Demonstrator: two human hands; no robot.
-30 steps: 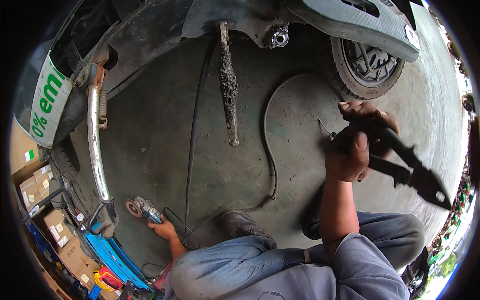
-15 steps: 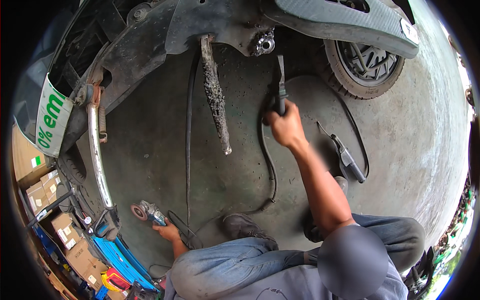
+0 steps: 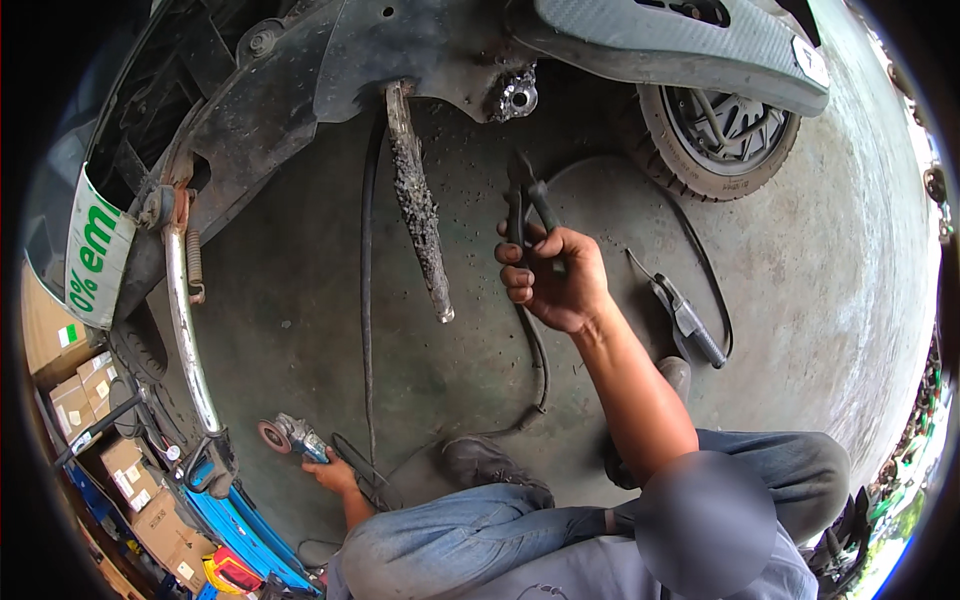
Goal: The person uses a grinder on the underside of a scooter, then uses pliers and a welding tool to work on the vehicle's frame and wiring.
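Observation:
My right hand (image 3: pixel 568 280) is raised over the floor, its fingers wrapped around dark-handled pliers (image 3: pixel 519 188). Their jaws point away from me and the handles are spread apart. To their left, a rough metal tube (image 3: pixel 415 205) crusted with dark lumps hangs from the vehicle frame (image 3: pixel 420 50), apart from the pliers. Beyond the jaws, a shiny lug (image 3: pixel 518 98) with a hole shows at the frame's lower edge. Low on the left, my left hand (image 3: pixel 334 476) grips an angle grinder (image 3: pixel 300 437) with a reddish-brown disc, held near the floor.
An electrode holder (image 3: pixel 688 322) with a thin rod lies right of my forearm. Black cables (image 3: pixel 368 300) run across the floor. A wheel (image 3: pixel 725 140) stands at the far right. A silver leg with a spring (image 3: pixel 192 330), cardboard boxes (image 3: pixel 165 525) and a blue rack (image 3: pixel 235 525) line the left.
My right hand has turned and shifted slightly left and nearer me; the pliers, seen edge-on before, now show spread handles. My left hand stays on the grinder. The whole view has shifted a little.

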